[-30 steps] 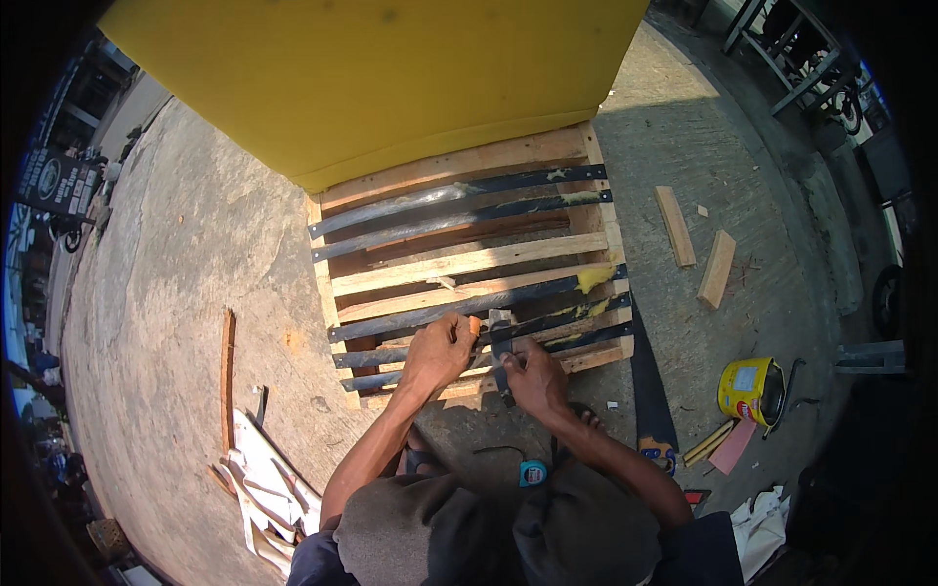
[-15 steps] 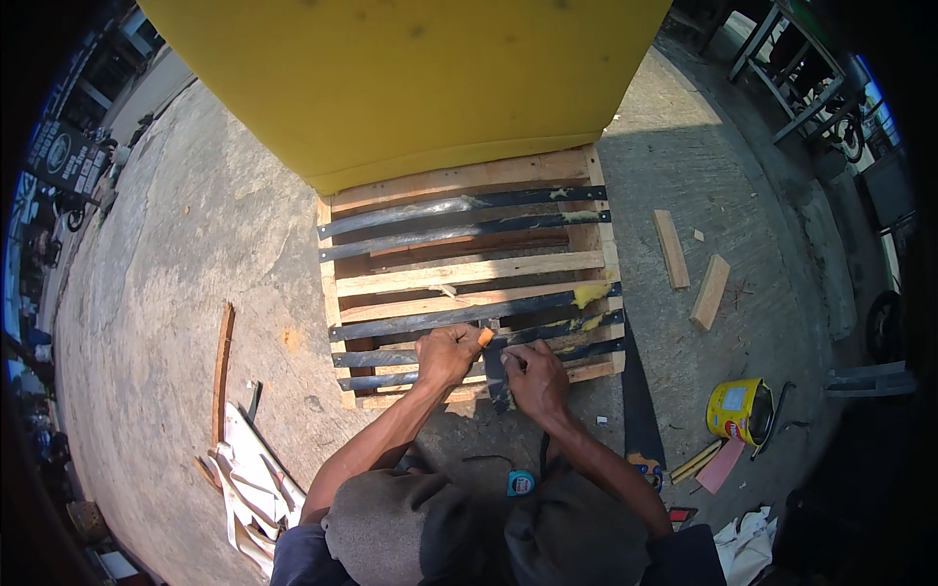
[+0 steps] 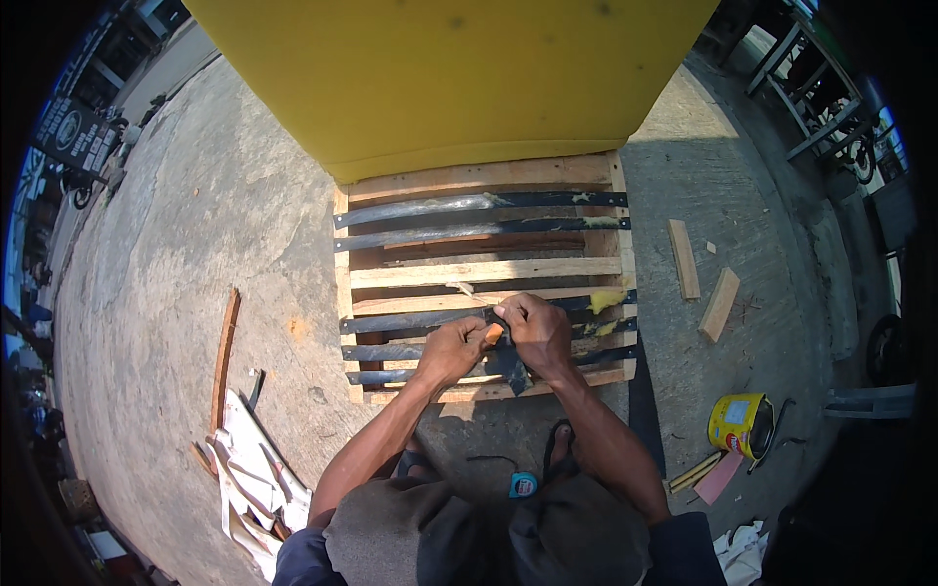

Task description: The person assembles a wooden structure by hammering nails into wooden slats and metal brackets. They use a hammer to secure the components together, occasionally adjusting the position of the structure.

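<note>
A slatted wooden frame (image 3: 484, 272) with black rubber straps nailed across it lies before me, joined to a tall piece covered in yellow foam (image 3: 459, 88). Over the near straps my left hand (image 3: 454, 350) is closed on a small tool with an orange handle (image 3: 494, 334); its working end is hidden. Right beside it, my right hand (image 3: 535, 334) pinches the upper part of a short black rubber strip (image 3: 508, 366). This strip hangs down across the near straps, and its tail end dangles by the frame's near rail.
A blue tape measure (image 3: 523, 484) lies between my feet. Right of the frame are wood offcuts (image 3: 718, 305), a yellow can (image 3: 740, 425) and thin sticks. White sheeting (image 3: 249, 479) and a wooden batten (image 3: 225, 352) lie at left on the concrete.
My right hand has moved up from the strip's lower part to its upper part, close to my left hand. My left hand still holds the orange-handled tool. The view has shifted slightly.
</note>
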